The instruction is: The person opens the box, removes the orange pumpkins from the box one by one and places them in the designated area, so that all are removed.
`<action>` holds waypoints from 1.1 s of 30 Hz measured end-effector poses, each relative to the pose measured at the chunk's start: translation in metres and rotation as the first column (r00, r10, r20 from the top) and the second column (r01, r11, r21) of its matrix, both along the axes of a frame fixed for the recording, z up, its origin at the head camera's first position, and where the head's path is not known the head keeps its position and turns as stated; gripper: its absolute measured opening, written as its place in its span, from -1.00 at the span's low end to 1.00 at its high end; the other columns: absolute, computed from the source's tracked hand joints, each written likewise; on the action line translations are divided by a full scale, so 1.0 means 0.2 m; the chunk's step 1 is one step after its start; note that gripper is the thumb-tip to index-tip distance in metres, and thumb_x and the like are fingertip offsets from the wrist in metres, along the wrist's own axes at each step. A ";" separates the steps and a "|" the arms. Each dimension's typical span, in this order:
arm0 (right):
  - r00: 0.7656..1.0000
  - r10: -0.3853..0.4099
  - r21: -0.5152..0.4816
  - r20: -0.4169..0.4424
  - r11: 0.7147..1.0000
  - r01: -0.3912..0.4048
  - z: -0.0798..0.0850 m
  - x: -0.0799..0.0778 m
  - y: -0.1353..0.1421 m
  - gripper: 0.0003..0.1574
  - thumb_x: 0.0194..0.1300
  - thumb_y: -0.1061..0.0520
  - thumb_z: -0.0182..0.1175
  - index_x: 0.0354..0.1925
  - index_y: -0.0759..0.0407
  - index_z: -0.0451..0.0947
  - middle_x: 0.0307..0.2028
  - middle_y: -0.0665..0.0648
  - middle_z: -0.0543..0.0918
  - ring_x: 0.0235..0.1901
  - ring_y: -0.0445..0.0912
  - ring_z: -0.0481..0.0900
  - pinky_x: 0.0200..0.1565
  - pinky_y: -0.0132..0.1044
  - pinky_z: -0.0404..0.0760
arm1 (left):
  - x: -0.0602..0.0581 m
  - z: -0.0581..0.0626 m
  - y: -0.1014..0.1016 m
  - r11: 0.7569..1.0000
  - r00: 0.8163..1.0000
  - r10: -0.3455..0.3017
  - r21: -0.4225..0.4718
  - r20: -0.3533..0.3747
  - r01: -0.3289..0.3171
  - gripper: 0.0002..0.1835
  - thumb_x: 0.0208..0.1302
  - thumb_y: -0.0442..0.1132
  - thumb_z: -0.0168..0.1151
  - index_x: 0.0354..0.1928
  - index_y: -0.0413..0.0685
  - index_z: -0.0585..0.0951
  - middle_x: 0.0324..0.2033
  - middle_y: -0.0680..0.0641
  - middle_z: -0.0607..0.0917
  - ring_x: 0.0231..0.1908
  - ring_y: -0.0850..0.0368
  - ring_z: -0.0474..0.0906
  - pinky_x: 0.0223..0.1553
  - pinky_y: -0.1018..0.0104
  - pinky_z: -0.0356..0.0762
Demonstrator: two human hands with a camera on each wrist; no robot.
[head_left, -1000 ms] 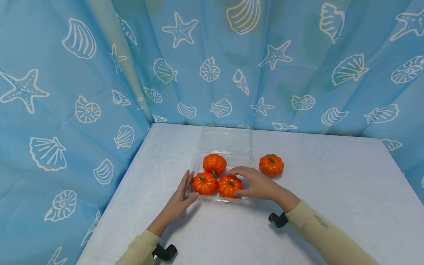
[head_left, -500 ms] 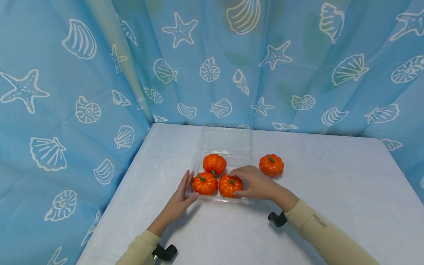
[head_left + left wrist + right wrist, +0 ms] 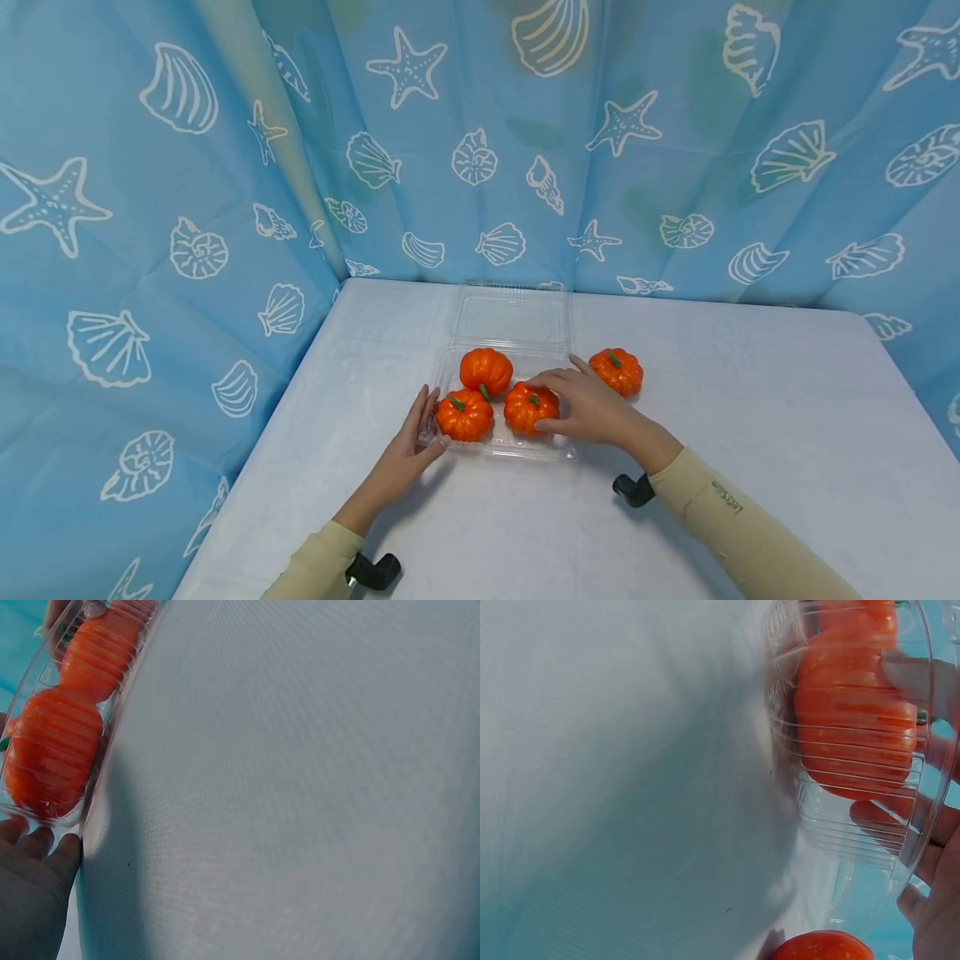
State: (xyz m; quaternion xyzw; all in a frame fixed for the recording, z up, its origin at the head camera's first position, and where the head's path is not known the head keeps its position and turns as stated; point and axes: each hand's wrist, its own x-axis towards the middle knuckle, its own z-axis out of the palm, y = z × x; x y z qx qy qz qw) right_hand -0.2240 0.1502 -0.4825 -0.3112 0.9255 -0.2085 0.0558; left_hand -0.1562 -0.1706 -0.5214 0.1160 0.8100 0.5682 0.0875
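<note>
A clear plastic clamshell box (image 3: 512, 318) lies with its lid folded back. Inside sit two small orange toy pumpkins, a rear pumpkin (image 3: 486, 371) and a front-left pumpkin (image 3: 465, 416). My right hand (image 3: 588, 407) grips a third pumpkin (image 3: 530, 409) over the box's right half, thumb in front and fingers behind; whether it touches the bottom I cannot tell. In the right wrist view, that pumpkin (image 3: 855, 739) shows through the ribbed wall. Extended fingers of my left hand (image 3: 405, 458) touch the box's left end, thumb at the front-left corner.
Just right of the box, partly behind my right hand, another orange pumpkin (image 3: 617, 372) lies on the white tablecloth (image 3: 750, 433). A blue shell-patterned curtain (image 3: 480, 200) hangs along the back and left of the table.
The pumpkin in my right hand has shifted slightly right and toward the back, leaving a gap beside the front-left pumpkin. One right finger now extends upward. My left hand stays in place.
</note>
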 end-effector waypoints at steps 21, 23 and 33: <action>1.000 0.004 -0.008 -0.024 1.000 -0.004 -0.01 -0.01 0.00 -0.22 0.19 -0.25 0.44 0.31 -0.04 0.55 0.19 0.08 0.63 0.28 0.08 0.50 0.48 0.31 -0.08 | 0.00 -0.01 0.00 1.000 1.000 -0.001 -0.002 -0.005 0.001 -0.05 0.48 -0.16 0.23 0.65 -0.02 -0.19 0.60 -0.04 0.03 0.56 -0.02 -0.03 0.43 -0.12 0.18; 1.000 0.006 -0.015 -0.029 1.000 -0.006 -0.01 -0.01 0.00 -0.22 0.20 -0.25 0.44 0.31 -0.03 0.55 0.19 0.07 0.63 0.28 0.08 0.51 0.48 0.30 -0.07 | 0.00 -0.01 0.00 1.000 1.000 0.001 -0.005 -0.003 -0.001 -0.04 0.47 -0.15 0.24 0.65 0.00 -0.19 0.60 -0.02 0.03 0.56 0.00 -0.03 0.43 -0.09 0.19; 0.998 -0.055 -0.114 0.037 0.992 0.059 0.01 0.00 0.04 -0.22 0.17 -0.24 0.46 0.33 -0.17 0.54 0.25 0.08 0.57 0.34 0.15 0.40 0.38 0.33 0.23 | 0.00 0.00 0.00 1.000 1.000 0.004 -0.011 0.007 -0.003 0.00 0.45 -0.12 0.27 0.65 0.01 -0.19 0.60 0.04 0.05 0.56 0.08 -0.01 0.43 -0.03 0.22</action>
